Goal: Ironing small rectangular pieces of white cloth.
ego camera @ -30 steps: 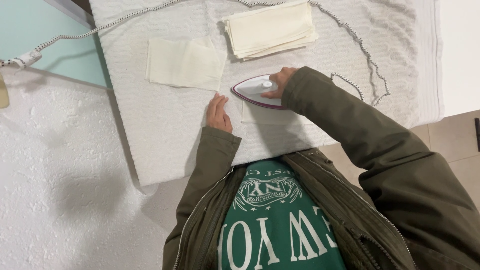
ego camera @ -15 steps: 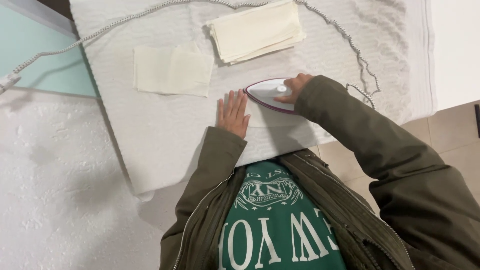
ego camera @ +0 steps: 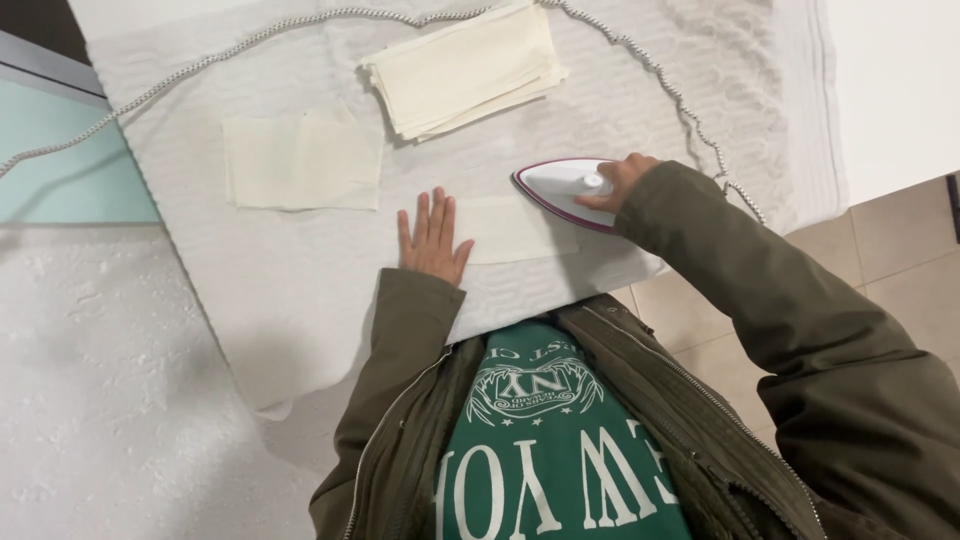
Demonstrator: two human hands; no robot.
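Iron (ego camera: 565,188) slid right, left hand (ego camera: 432,238) pinning cloth (ego camera: 515,230)

White towel (ego camera: 300,290): iron (ego camera: 560,188), cloths (ego camera: 462,68), cord (ego camera: 660,85).

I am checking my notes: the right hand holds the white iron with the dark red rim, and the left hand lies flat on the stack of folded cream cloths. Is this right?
Not quite. In the head view the left hand lies flat beside the single cream cloth piece, not on the stack. The right hand does hold the white iron with the dark red rim.

Left hand (ego camera: 432,240) flat, palm down, fingers (ego camera: 424,212) spread, mid-frame. Right hand (ego camera: 618,181) right of it, fingers curled shut in a grip, forearm angled in from lower right.
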